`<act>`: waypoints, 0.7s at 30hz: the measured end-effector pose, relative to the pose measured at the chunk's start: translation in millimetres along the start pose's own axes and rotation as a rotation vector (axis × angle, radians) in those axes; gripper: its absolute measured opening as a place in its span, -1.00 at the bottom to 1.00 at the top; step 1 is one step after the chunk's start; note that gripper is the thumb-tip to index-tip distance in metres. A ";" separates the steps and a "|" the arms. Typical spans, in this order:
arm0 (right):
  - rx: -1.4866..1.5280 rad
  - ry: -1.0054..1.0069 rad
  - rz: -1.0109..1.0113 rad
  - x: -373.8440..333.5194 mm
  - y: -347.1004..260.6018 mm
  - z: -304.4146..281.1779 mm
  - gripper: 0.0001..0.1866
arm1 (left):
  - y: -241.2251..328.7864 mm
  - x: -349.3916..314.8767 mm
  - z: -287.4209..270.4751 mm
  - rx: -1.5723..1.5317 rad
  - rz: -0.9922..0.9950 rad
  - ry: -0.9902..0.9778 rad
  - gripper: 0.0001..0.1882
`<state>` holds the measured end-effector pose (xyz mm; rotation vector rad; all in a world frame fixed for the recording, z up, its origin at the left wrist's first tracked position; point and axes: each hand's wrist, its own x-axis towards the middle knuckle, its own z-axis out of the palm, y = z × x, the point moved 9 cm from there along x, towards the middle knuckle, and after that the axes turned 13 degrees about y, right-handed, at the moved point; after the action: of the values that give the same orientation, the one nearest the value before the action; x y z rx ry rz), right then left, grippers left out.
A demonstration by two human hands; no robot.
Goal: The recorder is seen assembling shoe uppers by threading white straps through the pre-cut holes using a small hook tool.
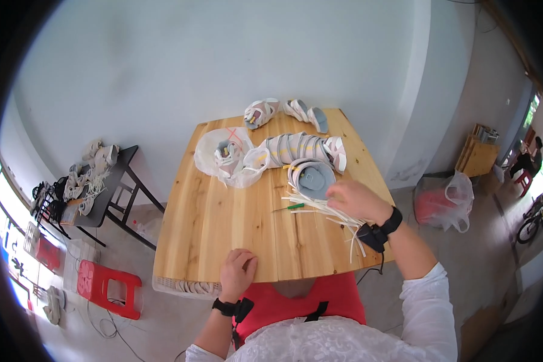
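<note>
A pale plank table (223, 223) spreads under the left hand (238, 275) and right hand (355, 200), a pale-blue wall (223, 60) beyond. Flat white laces (317, 206) lie beneath the right, a thin green-handled tool (295, 206) left of it, nested grey-and-white footwear (291, 149) farther off. The left rests half open, visibly empty; the right bends, its grip hidden from me.

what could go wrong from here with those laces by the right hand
The loose white laces lie under the right hand and black wrist device, so strands might tangle or snag on it. The green-handled tool lies right beside them, its thin shaft bare; reaching blindly could perhaps jab the fingers. The row of nested shoe uppers might get knocked askew.
</note>
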<state>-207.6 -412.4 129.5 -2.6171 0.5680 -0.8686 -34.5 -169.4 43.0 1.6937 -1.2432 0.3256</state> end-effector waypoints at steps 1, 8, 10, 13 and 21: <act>0.003 -0.053 -0.015 -6.0 0.0 15.5 -0.75 | 1.6 1.3 -0.2 0.000 0.006 0.000 -0.93; -0.201 0.004 -0.083 10.2 4.8 95.7 -0.76 | 5.0 2.9 -1.8 -0.036 0.030 0.007 -0.93; -0.294 0.061 -0.123 17.5 12.2 107.3 -0.75 | 5.7 1.9 -0.9 -0.055 0.036 0.010 -0.93; -0.400 -0.023 -0.136 16.9 25.7 117.2 -0.73 | 3.2 -3.1 -0.8 -0.077 0.040 0.015 -0.93; 0.199 0.365 0.196 5.2 37.7 -6.5 -0.71 | -2.0 0.8 3.5 -0.089 -0.048 -0.044 -0.91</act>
<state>-217.9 -448.7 121.2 -2.1939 0.7718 -1.2746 -33.6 -172.7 40.7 1.6590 -1.2292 0.2022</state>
